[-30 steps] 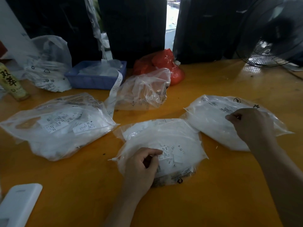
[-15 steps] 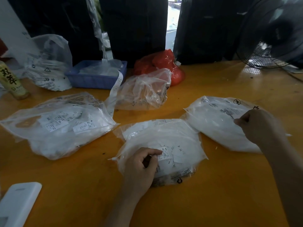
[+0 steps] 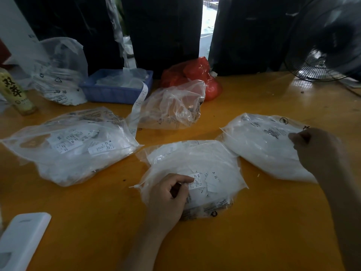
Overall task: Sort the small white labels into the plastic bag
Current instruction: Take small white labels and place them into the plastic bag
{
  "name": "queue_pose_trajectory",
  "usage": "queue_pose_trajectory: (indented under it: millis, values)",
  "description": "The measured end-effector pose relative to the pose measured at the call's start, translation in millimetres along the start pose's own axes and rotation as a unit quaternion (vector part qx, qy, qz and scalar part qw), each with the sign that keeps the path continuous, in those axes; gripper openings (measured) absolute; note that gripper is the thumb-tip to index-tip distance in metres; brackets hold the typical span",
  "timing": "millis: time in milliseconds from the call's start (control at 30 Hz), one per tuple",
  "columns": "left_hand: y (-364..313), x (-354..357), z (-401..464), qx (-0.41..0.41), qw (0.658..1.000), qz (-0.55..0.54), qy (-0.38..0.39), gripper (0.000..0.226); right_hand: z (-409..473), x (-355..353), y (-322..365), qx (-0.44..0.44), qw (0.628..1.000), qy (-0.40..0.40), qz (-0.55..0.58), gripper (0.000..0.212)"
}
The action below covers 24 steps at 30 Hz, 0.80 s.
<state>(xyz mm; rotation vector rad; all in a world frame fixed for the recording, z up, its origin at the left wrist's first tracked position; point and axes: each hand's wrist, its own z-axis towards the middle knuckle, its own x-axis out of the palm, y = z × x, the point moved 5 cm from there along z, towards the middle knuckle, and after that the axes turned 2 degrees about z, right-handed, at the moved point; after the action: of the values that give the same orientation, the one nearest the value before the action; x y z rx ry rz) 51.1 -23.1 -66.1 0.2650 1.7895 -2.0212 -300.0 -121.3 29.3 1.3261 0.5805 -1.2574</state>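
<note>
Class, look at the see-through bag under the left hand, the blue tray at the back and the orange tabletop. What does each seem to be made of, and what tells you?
Clear bag: thin glossy plastic film; it crinkles and shows the labels inside.
Blue slotted tray: probably rigid moulded plastic, matte.
Orange tabletop: possibly lacquered wood; smooth, with reflections near the fan.

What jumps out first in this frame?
Three bulging clear bags of white labels lie across the orange table: the left bag, the middle bag and the right bag. The left hand pinches labels at the middle bag, and the right hand holds the right bag's far edge. Behind them, a red bag stands out beside a blue tray.
</note>
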Motion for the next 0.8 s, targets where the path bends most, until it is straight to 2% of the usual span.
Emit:
queue_pose_trajectory:
  millis: [67,133,233,300,400,467,533,600,800]
  values:
    - [1.3,0.4,-0.2,-0.003,1.0,-0.003,0.003,0.025,-1.9,-3.0,2.0,0.0,0.999,-0.03,0.046,0.04]
    - [2.4,0.5,-0.4,-0.01,1.0,-0.016,0.008,0.024,-6.6,-4.6,6.4,-0.009,0.991,-0.057,0.118,0.021]
    - [2.3,1.1,-1.1,-0.031,0.998,-0.062,0.011,0.024,-21.8,-7.8,21.1,-0.015,0.959,-0.062,0.276,0.009]
    - [1.3,0.6,-2.7,-0.044,0.994,-0.101,0.012,0.03,-39.8,-6.5,41.6,-0.038,0.934,-0.011,0.355,0.011]
    - [4.1,-0.9,-5.6,-0.049,0.991,-0.122,0.031,0.051,-85.8,9.3,81.9,-0.097,0.884,0.132,0.438,0.019]
    - [4.9,-1.3,-6.4,-0.025,0.989,-0.136,0.044,0.056,-116.4,26.4,105.5,-0.131,0.872,0.201,0.426,0.027]
    - [2.9,-1.1,-6.6,0.0,0.988,-0.144,0.047,0.046,-139.0,45.8,122.4,-0.156,0.877,0.242,0.386,0.032]
    - [-0.4,-1.3,-5.9,0.021,0.988,-0.148,0.041,0.033,-151.2,61.4,131.9,-0.162,0.883,0.25,0.362,0.035]
    - [0.7,-8.7,-2.1,0.025,0.992,-0.124,-0.001,0.02,-154.2,81.7,135.3,-0.186,0.896,0.227,0.334,0.027]
